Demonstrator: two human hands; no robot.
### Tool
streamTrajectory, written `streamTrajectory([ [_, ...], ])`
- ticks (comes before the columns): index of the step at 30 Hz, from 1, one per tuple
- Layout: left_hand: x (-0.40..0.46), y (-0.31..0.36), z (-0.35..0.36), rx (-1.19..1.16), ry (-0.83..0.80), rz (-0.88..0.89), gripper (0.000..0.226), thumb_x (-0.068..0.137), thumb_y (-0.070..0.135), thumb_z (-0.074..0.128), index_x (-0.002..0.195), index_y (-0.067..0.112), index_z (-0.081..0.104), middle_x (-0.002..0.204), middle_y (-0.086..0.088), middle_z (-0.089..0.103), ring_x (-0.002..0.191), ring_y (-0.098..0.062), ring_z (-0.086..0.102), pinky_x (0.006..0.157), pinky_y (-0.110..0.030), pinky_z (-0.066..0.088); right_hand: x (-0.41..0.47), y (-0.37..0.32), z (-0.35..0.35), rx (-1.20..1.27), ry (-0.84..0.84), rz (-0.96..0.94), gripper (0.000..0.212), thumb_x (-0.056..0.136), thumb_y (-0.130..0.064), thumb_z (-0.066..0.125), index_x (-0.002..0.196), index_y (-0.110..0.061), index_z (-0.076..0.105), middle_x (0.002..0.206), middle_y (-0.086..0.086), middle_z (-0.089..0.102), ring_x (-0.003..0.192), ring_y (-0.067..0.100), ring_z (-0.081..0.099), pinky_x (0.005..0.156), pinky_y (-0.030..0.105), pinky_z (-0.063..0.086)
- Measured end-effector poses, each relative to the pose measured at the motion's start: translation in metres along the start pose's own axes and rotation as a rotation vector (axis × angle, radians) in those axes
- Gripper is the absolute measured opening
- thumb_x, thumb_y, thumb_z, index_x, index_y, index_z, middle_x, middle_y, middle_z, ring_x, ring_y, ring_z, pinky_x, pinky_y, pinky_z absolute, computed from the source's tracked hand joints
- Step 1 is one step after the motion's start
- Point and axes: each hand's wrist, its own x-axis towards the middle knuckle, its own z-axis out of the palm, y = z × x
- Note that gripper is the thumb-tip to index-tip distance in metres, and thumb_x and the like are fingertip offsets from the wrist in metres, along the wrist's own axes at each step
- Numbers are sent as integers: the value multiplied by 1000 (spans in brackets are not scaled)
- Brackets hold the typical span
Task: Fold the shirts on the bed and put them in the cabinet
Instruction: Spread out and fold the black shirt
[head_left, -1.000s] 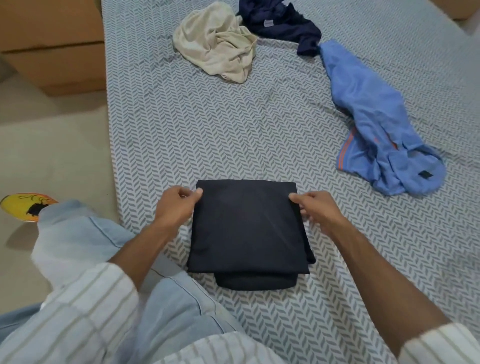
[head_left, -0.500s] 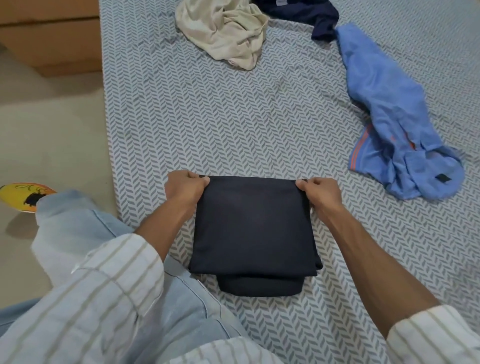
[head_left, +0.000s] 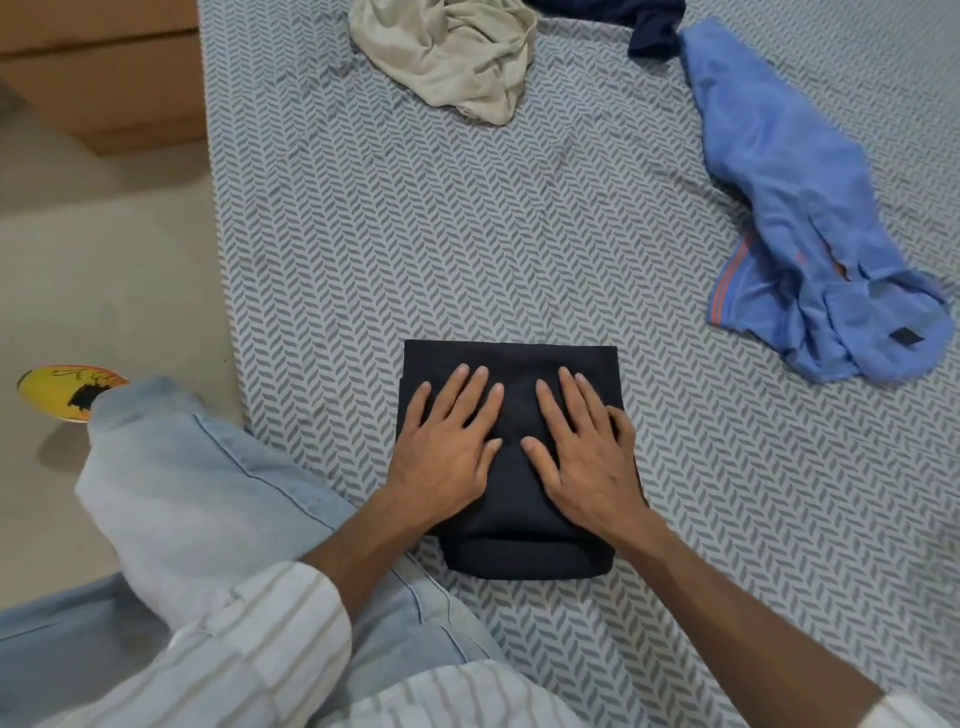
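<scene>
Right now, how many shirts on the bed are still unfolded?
3: a beige one at top centre, a navy one beside it, cut off by the frame, and a blue one at right. More may lie out of view.

— Any wording legible here?
— None. A small dark tag on the blue shirt and black marks on the yellow shoe cannot be read.

Black shirt — grey-white herringbone bedsheet.
</scene>
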Motion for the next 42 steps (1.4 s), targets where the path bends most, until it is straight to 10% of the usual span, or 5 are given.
streamTrajectory([
  [9,8,-43,-41,-586,40,-706,65,86,33,72,140,10,44,131,-11,56,122,-29,53,105,-44,44,23,33,-42,443,-19,594,85,76,-56,76,138,-8,45,129,9,56,123,32,53,102,43,44],
  [13,14,-46,-60,-839,-124,-834,46,76,28,85,110,11,59,103,3,68,94,-15,65,77,-30,51,31,36,-57,750,-230,739,54,70,-39,87,110,-17,59,104,-6,69,94,17,67,87,38,55],
  [19,20,-45,-66,-1039,-287,-866,29,68,11,90,93,10,75,88,-2,77,83,-17,72,73,-30,57,35,42,-52,961,-417,706,52,53,-24,92,101,-15,73,91,-2,78,86,19,74,87,42,60],
  [29,19,-71,-110,-1728,-111,-642,48,75,-5,76,121,1,66,117,-14,73,107,-28,71,87,-38,59,77,41,-110,1341,-334,355,62,61,-1,86,120,-8,68,113,9,75,109,28,70,104,50,49],
  [42,36,-133,-161,-1219,157,-416,55,62,-22,79,102,17,75,94,3,78,93,-12,74,82,-25,59,124,3,-138,1001,17,23,50,70,5,86,104,-27,67,95,-5,71,75,-16,63,72,5,50],
])
